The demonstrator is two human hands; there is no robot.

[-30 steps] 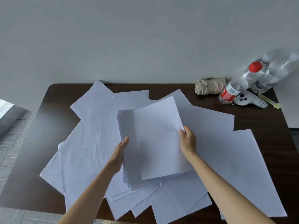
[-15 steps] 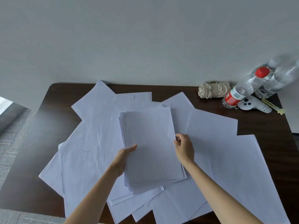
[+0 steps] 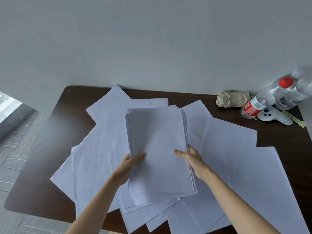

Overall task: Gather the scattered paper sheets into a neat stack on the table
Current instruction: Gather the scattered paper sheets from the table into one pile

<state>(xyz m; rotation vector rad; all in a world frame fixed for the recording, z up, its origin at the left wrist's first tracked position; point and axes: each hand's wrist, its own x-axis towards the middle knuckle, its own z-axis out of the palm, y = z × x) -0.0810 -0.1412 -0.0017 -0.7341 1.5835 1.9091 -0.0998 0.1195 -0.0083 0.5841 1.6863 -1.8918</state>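
Squaring the stack, we pinch its sides with our left hand and right hand; next, loose sheets right need collecting.

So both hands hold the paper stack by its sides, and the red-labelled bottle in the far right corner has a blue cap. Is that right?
Not quite: the head view shows the cap of the bottle is red, not blue. The left hand and right hand do hold the paper stack by its sides.

white paper stack, loose sheets around
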